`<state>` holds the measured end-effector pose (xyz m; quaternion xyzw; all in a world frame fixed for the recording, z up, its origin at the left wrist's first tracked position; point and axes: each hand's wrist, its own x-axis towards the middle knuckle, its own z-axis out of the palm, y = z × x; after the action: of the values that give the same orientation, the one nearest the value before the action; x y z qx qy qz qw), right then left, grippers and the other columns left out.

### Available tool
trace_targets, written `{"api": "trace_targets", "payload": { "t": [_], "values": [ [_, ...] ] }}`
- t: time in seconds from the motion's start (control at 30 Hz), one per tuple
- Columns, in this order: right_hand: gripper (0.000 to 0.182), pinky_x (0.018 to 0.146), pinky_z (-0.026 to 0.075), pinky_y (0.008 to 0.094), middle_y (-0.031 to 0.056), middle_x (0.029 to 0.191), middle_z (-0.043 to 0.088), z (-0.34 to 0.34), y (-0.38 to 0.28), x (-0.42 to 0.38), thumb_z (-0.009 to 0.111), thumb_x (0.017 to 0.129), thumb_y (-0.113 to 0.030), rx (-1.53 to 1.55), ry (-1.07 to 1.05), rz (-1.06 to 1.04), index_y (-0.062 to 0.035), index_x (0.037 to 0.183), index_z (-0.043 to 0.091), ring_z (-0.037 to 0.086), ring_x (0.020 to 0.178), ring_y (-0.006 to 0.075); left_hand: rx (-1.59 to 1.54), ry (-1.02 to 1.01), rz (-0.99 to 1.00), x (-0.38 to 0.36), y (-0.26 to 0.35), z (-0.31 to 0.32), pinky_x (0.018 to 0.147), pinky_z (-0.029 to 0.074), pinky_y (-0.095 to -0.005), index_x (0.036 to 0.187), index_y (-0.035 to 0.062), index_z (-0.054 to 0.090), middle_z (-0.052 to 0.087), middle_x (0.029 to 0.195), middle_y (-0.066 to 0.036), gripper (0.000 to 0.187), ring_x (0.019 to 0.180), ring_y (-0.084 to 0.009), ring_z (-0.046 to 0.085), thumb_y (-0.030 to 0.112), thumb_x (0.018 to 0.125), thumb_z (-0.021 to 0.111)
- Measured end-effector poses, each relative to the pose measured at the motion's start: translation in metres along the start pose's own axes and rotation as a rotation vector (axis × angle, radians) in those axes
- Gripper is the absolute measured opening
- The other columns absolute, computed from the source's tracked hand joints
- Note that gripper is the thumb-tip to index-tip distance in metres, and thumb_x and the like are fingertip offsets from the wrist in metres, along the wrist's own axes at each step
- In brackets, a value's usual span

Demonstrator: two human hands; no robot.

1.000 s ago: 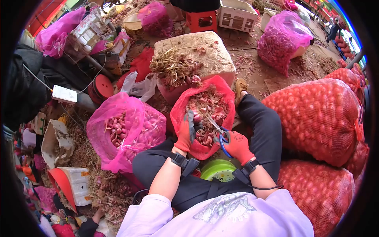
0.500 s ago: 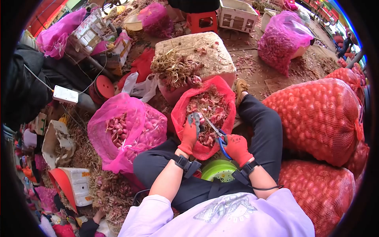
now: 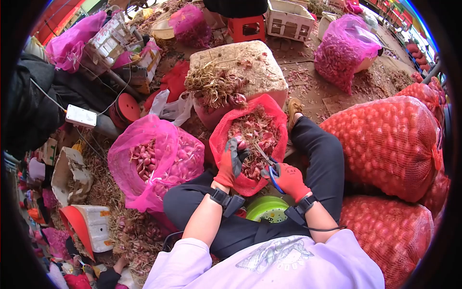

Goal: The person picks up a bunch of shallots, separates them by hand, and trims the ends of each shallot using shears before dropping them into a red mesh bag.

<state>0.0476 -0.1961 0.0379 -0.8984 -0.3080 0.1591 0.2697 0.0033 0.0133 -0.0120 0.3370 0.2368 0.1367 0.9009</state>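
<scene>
Over a red mesh bag [image 3: 217, 139] of shallot trimmings, my left hand [image 3: 231, 163], in a red and grey glove, holds a shallot [image 3: 241, 143] between its fingers. My right hand [image 3: 288, 179], in a red glove, is closed round the blue handles of the scissors [image 3: 272, 169]. Their blades point up and left toward the shallot and look slightly apart. To the left of my left hand stands a pink mesh bag [image 3: 187, 156] of shallots. Dry stalks and shallots [image 3: 216, 86] lie on a pale foam block [image 3: 262, 67] beyond the red bag.
Big red mesh sacks [image 3: 385, 144] of bulbs stand at the right. A green round stool [image 3: 267, 208] is between my legs. Dry stalks [image 3: 130, 231] cover ground at the left. Farther off are a red stool [image 3: 246, 29], a white crate [image 3: 288, 21] and a pink bag [image 3: 341, 53].
My left hand has turned and shifted slightly, and more of the shallot now shows at its fingertips. The scissors have moved a little down and right, away from the shallot.
</scene>
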Motion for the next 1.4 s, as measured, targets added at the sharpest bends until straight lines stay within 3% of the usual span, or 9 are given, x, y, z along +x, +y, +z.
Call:
{"api": "trace_targets", "payload": {
  "t": [0.23, 0.4, 0.53, 0.63, 0.73, 0.93, 1.03, 1.2, 1.4],
  "values": [
    [0.057, 0.068, 0.048, 0.0427, 0.0157, 0.083, 0.064, -0.004, -0.011, 0.002, 0.058, 0.076, -0.062, -0.137, 0.016, 0.046, -0.0059, 0.087, 0.061, 0.063, 0.077, 0.033, 0.316, 0.001, 0.183, -0.006, 0.003, 0.017, 0.074, 0.052, -0.0278, 0.102, 0.0086, 0.05, 0.054, 0.088, 0.0, 0.024, 0.077, -0.0101, 0.056, 0.032, 0.095, 0.05],
    [0.054, 0.064, 0.048, 0.0426, 0.0168, 0.071, 0.063, 0.004, -0.012, 0.005, 0.057, 0.079, -0.058, -0.134, 0.026, 0.075, -0.0045, 0.073, 0.062, 0.063, 0.069, 0.0339, 0.38, -0.014, 0.273, -0.001, -0.009, 0.01, 0.076, 0.051, -0.0275, 0.103, 0.0074, 0.048, 0.052, 0.087, 0.001, 0.024, 0.078, -0.0086, 0.054, 0.03, 0.096, 0.049],
    [0.05, 0.056, 0.044, 0.0415, 0.0155, 0.058, 0.058, 0.004, -0.01, 0.006, 0.062, 0.079, -0.051, -0.096, 0.031, 0.057, -0.0027, 0.063, 0.061, 0.059, 0.057, 0.0339, 0.309, -0.045, 0.183, -0.004, -0.003, 0.015, 0.07, 0.05, -0.0266, 0.099, 0.0086, 0.051, 0.053, 0.085, 0.001, 0.023, 0.077, -0.0091, 0.055, 0.032, 0.096, 0.048],
    [0.049, 0.055, 0.043, 0.0395, 0.0159, 0.057, 0.058, -0.004, -0.01, 0.007, 0.062, 0.08, -0.048, 0.311, -0.183, 0.163, -0.0027, 0.063, 0.062, 0.057, 0.054, 0.0328, 0.199, -0.049, 0.054, -0.004, 0.004, 0.015, 0.063, 0.049, -0.025, 0.09, 0.0105, 0.053, 0.055, 0.082, -0.001, 0.028, 0.069, -0.0101, 0.053, 0.038, 0.095, 0.049],
    [0.046, 0.061, 0.046, 0.0402, 0.0168, 0.069, 0.062, -0.002, -0.008, 0.004, 0.061, 0.079, -0.05, 0.364, -0.162, 0.157, -0.0048, 0.075, 0.066, 0.063, 0.069, 0.0333, -0.003, 0.014, -0.149, -0.012, 0.015, 0.025, 0.057, 0.047, -0.0231, 0.081, 0.0129, 0.053, 0.057, 0.078, -0.004, 0.034, 0.059, -0.0111, 0.05, 0.045, 0.092, 0.049],
    [0.051, 0.065, 0.047, 0.0398, 0.0124, 0.086, 0.064, -0.006, -0.008, -0.002, 0.06, 0.076, -0.057, -0.144, 0.102, -0.057, -0.0076, 0.089, 0.063, 0.063, 0.076, 0.0302, -0.182, 0.073, -0.336, -0.013, 0.028, 0.016, 0.041, 0.04, -0.0189, 0.072, 0.0207, 0.049, 0.056, 0.07, -0.005, 0.034, 0.048, -0.0099, 0.045, 0.049, 0.091, 0.048],
    [0.053, 0.07, 0.046, 0.04, 0.0102, 0.089, 0.062, -0.012, -0.005, 0.001, 0.06, 0.074, -0.059, -0.208, 0.075, -0.073, -0.0091, 0.091, 0.061, 0.062, 0.079, 0.0295, -0.174, 0.079, -0.432, -0.012, 0.032, 0.016, 0.034, 0.034, -0.0178, 0.069, 0.0239, 0.047, 0.051, 0.063, -0.002, 0.034, 0.043, -0.0089, 0.041, 0.05, 0.092, 0.047],
    [0.044, 0.068, 0.045, 0.0384, 0.0081, 0.086, 0.061, -0.028, 0.0, 0.006, 0.066, 0.07, -0.05, -0.377, 0.119, -0.197, -0.0105, 0.088, 0.06, 0.061, 0.075, 0.0268, -0.175, -0.083, -0.607, -0.008, 0.03, 0.002, 0.03, 0.028, -0.0177, 0.064, 0.0267, 0.045, 0.043, 0.054, 0.003, 0.036, 0.038, -0.0075, 0.036, 0.05, 0.092, 0.046],
    [0.031, 0.061, 0.045, 0.0376, 0.0041, 0.075, 0.062, -0.032, 0.005, 0.004, 0.068, 0.07, -0.041, -0.471, 0.121, -0.231, -0.0131, 0.083, 0.06, 0.062, 0.069, 0.0241, -0.138, -0.081, -0.678, -0.012, 0.033, 0.006, 0.029, 0.027, -0.0179, 0.062, 0.0282, 0.045, 0.042, 0.052, 0.004, 0.037, 0.037, -0.0075, 0.035, 0.05, 0.091, 0.046]
  ]
}}
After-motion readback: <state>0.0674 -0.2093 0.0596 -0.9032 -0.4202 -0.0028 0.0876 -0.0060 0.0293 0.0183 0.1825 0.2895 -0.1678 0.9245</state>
